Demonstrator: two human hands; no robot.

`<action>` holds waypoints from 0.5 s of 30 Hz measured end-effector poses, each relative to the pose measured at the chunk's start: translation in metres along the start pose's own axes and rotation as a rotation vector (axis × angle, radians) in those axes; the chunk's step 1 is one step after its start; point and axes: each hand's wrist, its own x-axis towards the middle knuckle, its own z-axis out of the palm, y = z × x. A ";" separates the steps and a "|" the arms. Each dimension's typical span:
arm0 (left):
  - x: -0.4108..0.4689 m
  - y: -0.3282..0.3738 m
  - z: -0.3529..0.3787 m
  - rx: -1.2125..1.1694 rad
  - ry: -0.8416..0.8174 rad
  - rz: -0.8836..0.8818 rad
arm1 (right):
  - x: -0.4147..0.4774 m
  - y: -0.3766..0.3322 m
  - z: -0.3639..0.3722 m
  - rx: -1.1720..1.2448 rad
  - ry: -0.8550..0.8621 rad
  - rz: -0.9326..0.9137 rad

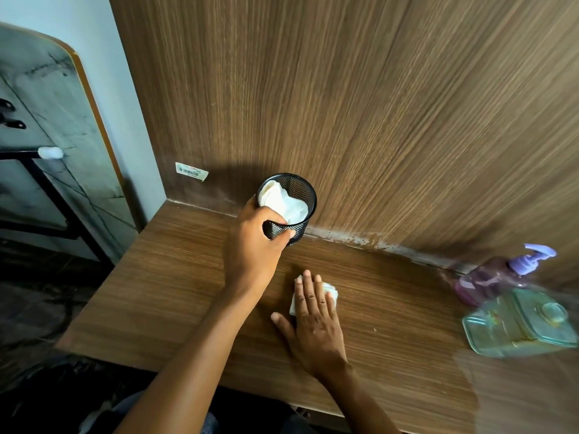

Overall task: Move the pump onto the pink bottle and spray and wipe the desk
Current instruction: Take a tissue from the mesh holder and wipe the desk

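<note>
My left hand grips a black mesh cup holding crumpled white tissues, at the back of the wooden desk against the wall panel. My right hand lies flat, fingers spread, pressing a folded white tissue onto the desk near its middle. At the far right stands the pink bottle with a purple pump on its neck, blurred at the frame's edge.
A clear green plastic box with a lid sits in front of the pink bottle at the right. A barcode sticker is on the wall panel. A black metal frame and a marble-patterned board stand left of the desk.
</note>
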 end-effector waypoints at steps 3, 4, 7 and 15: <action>0.000 -0.002 0.001 -0.011 -0.008 0.010 | 0.023 0.006 -0.008 -0.009 0.018 0.150; 0.000 -0.002 0.001 -0.004 -0.011 0.014 | 0.034 0.004 -0.013 -0.012 -0.009 0.184; 0.000 0.000 0.007 -0.012 -0.020 0.013 | 0.064 -0.015 -0.021 -0.030 -0.104 0.154; -0.003 0.003 0.014 -0.042 -0.094 0.026 | 0.013 -0.050 -0.015 -0.011 -0.011 -0.420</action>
